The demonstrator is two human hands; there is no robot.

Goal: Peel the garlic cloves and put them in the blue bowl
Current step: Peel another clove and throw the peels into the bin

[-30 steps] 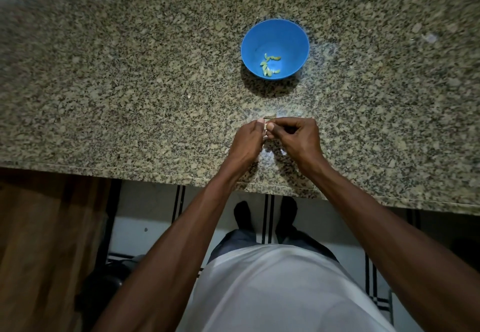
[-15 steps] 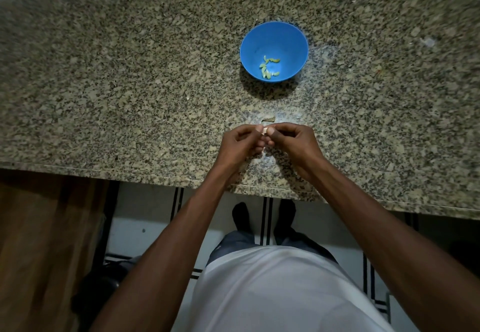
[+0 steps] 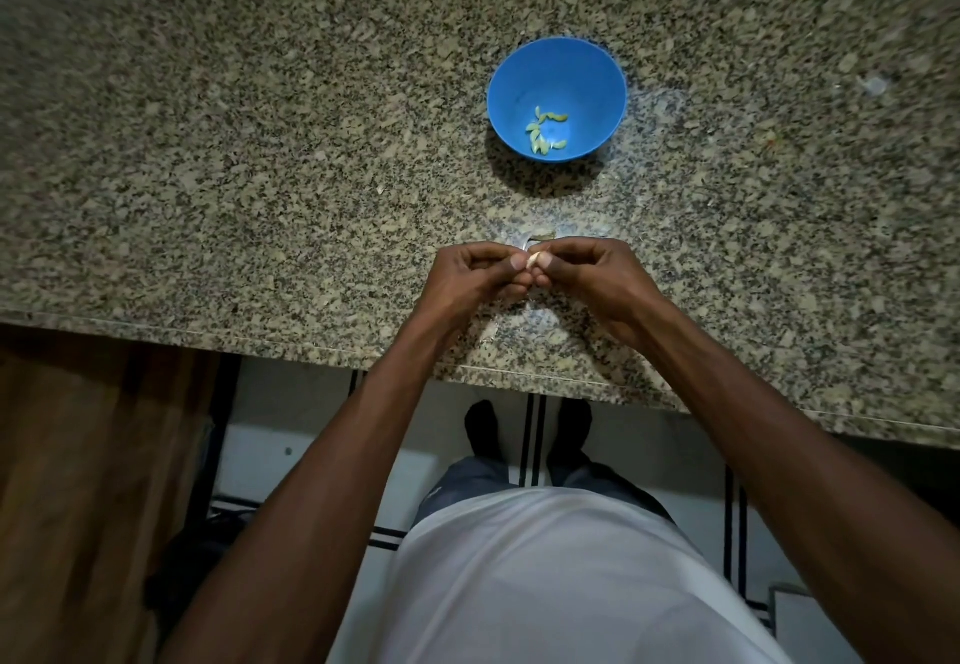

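Both hands [image 3: 535, 273] nearer counter edge, seemingly.

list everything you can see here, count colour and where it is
blue bowl: one, blue, on the counter beyond the hands
peeled cloves: several, too small to count surely, pale yellow-green, in the bottom of the bowl
garlic clove: one, pale cream, pinched between both hands over the counter's near part
peel scrap: one small piece, pale brownish, on the counter just beyond the fingertips
granite counter: one, speckled beige and black, across the upper half of the view
floor: white with dark lines, below the counter edge
left hand: one, fingers curled, pinches the clove from the left
right hand: one, fingers curled, pinches the clove from the right
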